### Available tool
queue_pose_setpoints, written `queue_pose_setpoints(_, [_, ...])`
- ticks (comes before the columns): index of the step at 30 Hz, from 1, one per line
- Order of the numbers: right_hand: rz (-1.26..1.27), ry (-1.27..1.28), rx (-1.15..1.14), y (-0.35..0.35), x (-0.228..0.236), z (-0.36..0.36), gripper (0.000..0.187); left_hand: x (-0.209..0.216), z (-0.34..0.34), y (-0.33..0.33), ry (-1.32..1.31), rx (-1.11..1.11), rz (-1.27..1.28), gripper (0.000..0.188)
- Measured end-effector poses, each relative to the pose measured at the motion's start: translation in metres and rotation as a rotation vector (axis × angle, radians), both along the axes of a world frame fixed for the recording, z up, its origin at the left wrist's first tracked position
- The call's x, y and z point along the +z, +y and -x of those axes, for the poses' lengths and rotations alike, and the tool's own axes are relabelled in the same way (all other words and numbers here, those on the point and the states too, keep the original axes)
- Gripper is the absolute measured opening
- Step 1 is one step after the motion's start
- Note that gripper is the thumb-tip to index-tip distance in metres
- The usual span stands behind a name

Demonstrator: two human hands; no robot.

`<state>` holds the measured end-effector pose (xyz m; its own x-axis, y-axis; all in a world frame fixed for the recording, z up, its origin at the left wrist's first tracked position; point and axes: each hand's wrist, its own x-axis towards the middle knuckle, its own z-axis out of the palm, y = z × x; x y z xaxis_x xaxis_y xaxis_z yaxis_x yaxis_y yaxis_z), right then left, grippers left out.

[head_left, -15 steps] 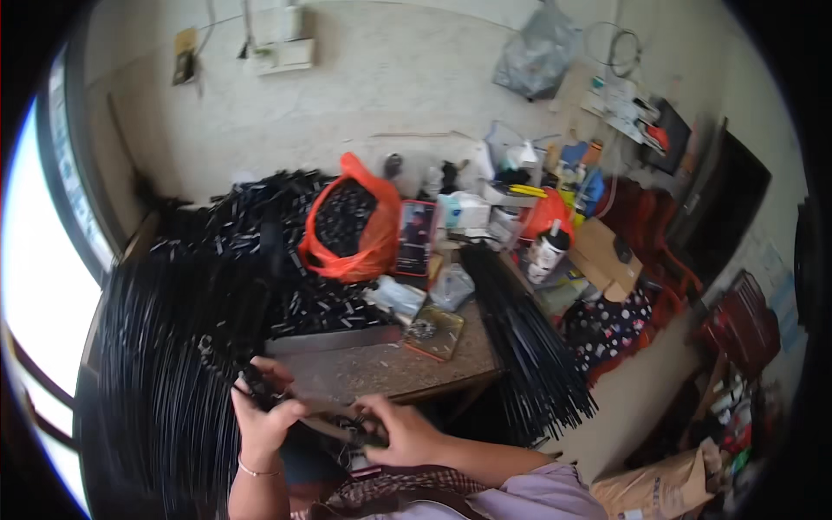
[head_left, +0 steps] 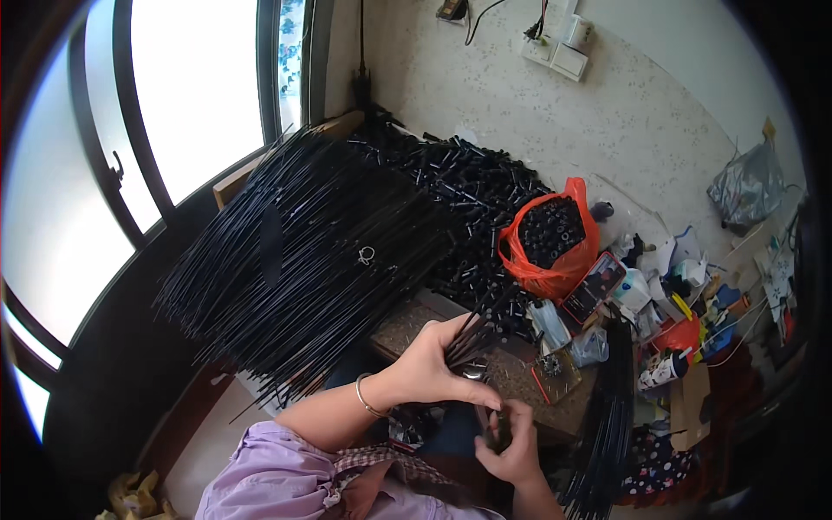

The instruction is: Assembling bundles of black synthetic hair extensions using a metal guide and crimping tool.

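Over the front edge of the wooden table (head_left: pixel 399 328), my left hand (head_left: pixel 426 368) is wrapped round several thin black strips (head_left: pixel 468 340). Its thumb stretches toward my right hand (head_left: pixel 513 451), which is closed on a small dark object (head_left: pixel 498 431) whose kind I cannot make out. A shiny round metal piece (head_left: pixel 475 371) shows just beyond my left thumb. To the left, a thick spread of long black rods (head_left: pixel 303 243) lies across the table, with a small silvery ring (head_left: pixel 366 255) on top. Beyond my hands is a heap of short black tubes (head_left: pixel 468 186).
An orange-red plastic bag (head_left: pixel 555 276) full of small black parts stands on the table beside a phone-like screen (head_left: pixel 596 286). Another black rod bundle (head_left: pixel 611 407) hangs over the right edge. Cups, boxes and bags crowd the far right. A window (head_left: pixel 195 87) is at left.
The view has swung toward the window, so the table appears further right. My right hand has come lower, below my left thumb. Black strips now show clearly in my left hand.
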<state>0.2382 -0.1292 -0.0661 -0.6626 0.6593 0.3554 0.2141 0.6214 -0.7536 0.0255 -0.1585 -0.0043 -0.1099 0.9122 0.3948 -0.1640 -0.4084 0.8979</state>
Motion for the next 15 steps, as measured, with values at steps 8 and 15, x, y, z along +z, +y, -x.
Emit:
queue_pose_setpoints(8, [0.857,-0.077,0.191,-0.028,0.007,0.002,0.029,-0.017,0.005,0.01,0.006,-0.025,-0.059,0.042])
queue_pose_setpoints(15, [1.232,0.144,0.573,-0.003,0.024,-0.001,0.056,-0.011,0.006,0.003,0.066,0.038,-0.005,0.039])
